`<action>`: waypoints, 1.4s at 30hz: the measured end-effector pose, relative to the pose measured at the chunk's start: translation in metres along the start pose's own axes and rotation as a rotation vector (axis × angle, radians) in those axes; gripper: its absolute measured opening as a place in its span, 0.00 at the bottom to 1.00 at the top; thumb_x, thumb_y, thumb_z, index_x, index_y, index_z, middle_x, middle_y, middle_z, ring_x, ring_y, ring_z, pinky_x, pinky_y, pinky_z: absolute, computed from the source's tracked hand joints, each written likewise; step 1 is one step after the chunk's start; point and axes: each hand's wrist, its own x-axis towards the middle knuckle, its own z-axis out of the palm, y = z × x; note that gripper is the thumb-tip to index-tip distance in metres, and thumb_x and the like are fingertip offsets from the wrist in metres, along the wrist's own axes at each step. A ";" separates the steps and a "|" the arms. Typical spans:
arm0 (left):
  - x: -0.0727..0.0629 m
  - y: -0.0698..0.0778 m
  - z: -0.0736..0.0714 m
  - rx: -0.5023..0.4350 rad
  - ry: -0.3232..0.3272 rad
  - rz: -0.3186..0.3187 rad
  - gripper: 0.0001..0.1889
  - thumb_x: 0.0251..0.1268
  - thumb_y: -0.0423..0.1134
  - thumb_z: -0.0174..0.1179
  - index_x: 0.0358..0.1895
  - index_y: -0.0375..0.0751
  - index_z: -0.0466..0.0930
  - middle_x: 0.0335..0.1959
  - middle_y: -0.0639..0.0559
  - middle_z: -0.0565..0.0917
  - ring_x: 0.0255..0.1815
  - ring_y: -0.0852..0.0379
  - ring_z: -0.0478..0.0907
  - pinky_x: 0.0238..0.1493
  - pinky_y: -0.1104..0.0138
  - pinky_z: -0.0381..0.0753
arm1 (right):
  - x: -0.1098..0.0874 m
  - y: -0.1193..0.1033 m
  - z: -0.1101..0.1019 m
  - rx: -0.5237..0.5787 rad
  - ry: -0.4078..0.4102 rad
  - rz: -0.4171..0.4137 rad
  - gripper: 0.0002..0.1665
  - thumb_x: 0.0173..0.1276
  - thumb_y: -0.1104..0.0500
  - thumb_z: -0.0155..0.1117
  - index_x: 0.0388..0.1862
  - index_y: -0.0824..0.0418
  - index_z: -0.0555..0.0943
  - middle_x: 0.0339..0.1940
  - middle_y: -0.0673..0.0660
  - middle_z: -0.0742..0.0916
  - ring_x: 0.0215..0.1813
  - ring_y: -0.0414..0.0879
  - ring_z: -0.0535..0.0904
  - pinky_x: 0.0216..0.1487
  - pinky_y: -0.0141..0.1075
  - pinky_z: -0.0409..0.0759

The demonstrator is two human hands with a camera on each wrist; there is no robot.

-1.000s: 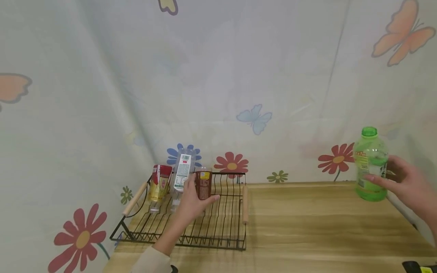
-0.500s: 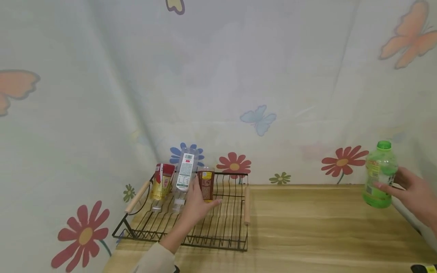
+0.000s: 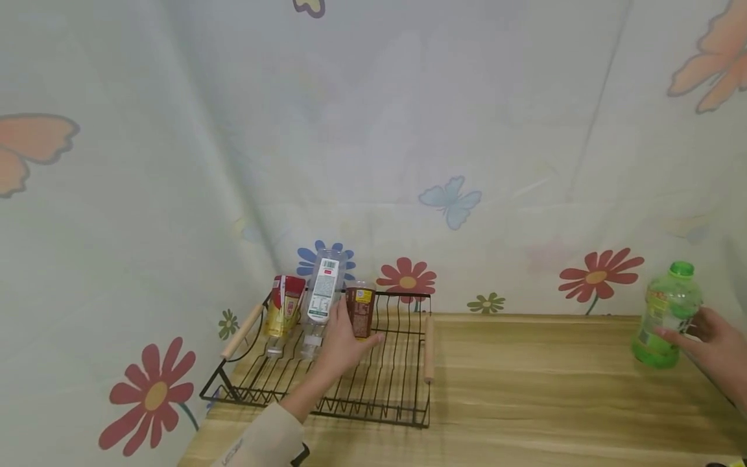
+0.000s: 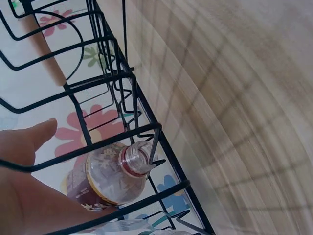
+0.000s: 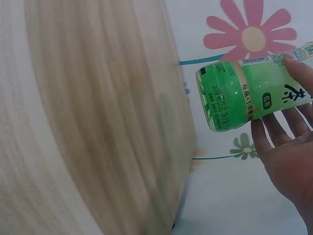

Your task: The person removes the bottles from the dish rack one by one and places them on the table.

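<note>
My right hand holds a green plastic drink bottle upright above the right side of the table, thumb in front, fingers behind. In the right wrist view, fingers and thumb bracket the green bottle. My left hand is over the black wire dish rack, beside a brown-labelled bottle that leans neck-down at the rack's back. Its thumb is spread away, and its fingers lie along that bottle's left side. In the left wrist view, the brown-labelled bottle points its uncapped neck down between the wires.
A clear bottle with a white label and a red-and-yellow bottle also stand neck-down in the rack. Wooden handles flank the rack. Behind the wooden table hangs a flowered curtain.
My right hand has moved the green bottle right and lower. The left hand stays by the brown-labelled bottle. The whole view shifts slightly.
</note>
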 end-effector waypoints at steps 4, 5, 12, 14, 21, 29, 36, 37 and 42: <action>0.001 0.000 -0.001 0.004 0.005 -0.008 0.65 0.61 0.57 0.78 0.85 0.30 0.40 0.82 0.29 0.52 0.78 0.28 0.62 0.70 0.36 0.72 | 0.000 0.005 0.001 0.011 -0.031 0.048 0.54 0.81 0.44 0.62 0.87 0.68 0.44 0.80 0.84 0.56 0.74 0.88 0.54 0.66 0.81 0.57; 0.001 0.000 -0.001 0.007 0.006 -0.011 0.65 0.61 0.57 0.78 0.85 0.30 0.41 0.82 0.29 0.52 0.78 0.27 0.62 0.70 0.36 0.72 | 0.000 0.006 0.002 0.012 -0.044 0.049 0.54 0.82 0.45 0.62 0.87 0.69 0.44 0.79 0.85 0.56 0.73 0.88 0.55 0.65 0.81 0.57; 0.001 0.002 0.000 -0.009 0.034 -0.017 0.61 0.62 0.51 0.78 0.85 0.31 0.44 0.80 0.29 0.56 0.75 0.28 0.66 0.66 0.36 0.76 | 0.001 0.009 0.004 0.007 -0.114 0.054 0.55 0.82 0.46 0.62 0.85 0.74 0.41 0.77 0.88 0.55 0.70 0.90 0.55 0.64 0.81 0.59; 0.001 0.002 0.000 0.004 0.032 -0.028 0.59 0.63 0.51 0.78 0.85 0.30 0.45 0.79 0.28 0.57 0.75 0.29 0.66 0.66 0.37 0.76 | 0.002 0.013 0.003 0.010 -0.116 0.063 0.55 0.82 0.46 0.62 0.85 0.74 0.41 0.77 0.88 0.56 0.70 0.90 0.56 0.63 0.81 0.60; 0.004 0.005 0.001 0.087 0.000 -0.055 0.57 0.67 0.53 0.74 0.83 0.22 0.47 0.81 0.24 0.55 0.78 0.29 0.63 0.70 0.40 0.73 | 0.003 0.030 0.005 0.032 -0.151 0.055 0.56 0.82 0.46 0.62 0.85 0.73 0.40 0.76 0.89 0.54 0.69 0.91 0.56 0.63 0.81 0.58; 0.010 0.001 0.001 0.177 0.010 -0.044 0.54 0.66 0.48 0.76 0.82 0.23 0.50 0.77 0.25 0.61 0.73 0.29 0.70 0.67 0.41 0.77 | 0.004 0.032 0.006 0.016 -0.156 0.036 0.55 0.82 0.48 0.62 0.84 0.76 0.40 0.74 0.91 0.55 0.68 0.92 0.56 0.61 0.82 0.60; 0.013 -0.002 0.000 0.208 0.021 -0.019 0.50 0.64 0.48 0.78 0.79 0.25 0.59 0.69 0.30 0.71 0.63 0.32 0.78 0.57 0.42 0.83 | 0.004 0.024 0.002 -0.076 -0.161 0.051 0.58 0.82 0.44 0.62 0.82 0.78 0.40 0.71 0.92 0.58 0.68 0.91 0.56 0.59 0.82 0.61; 0.014 -0.002 0.000 0.213 0.018 -0.015 0.50 0.63 0.48 0.78 0.79 0.25 0.60 0.68 0.30 0.72 0.62 0.33 0.79 0.56 0.42 0.84 | 0.004 0.023 0.002 -0.083 -0.161 0.068 0.59 0.81 0.42 0.61 0.83 0.78 0.40 0.72 0.91 0.58 0.68 0.90 0.56 0.60 0.81 0.61; 0.016 -0.005 0.001 0.227 -0.007 -0.010 0.46 0.63 0.48 0.78 0.76 0.26 0.65 0.61 0.31 0.76 0.57 0.35 0.80 0.54 0.43 0.84 | 0.004 0.018 0.001 -0.094 -0.166 0.095 0.60 0.81 0.39 0.59 0.83 0.78 0.39 0.73 0.91 0.55 0.69 0.91 0.55 0.61 0.81 0.62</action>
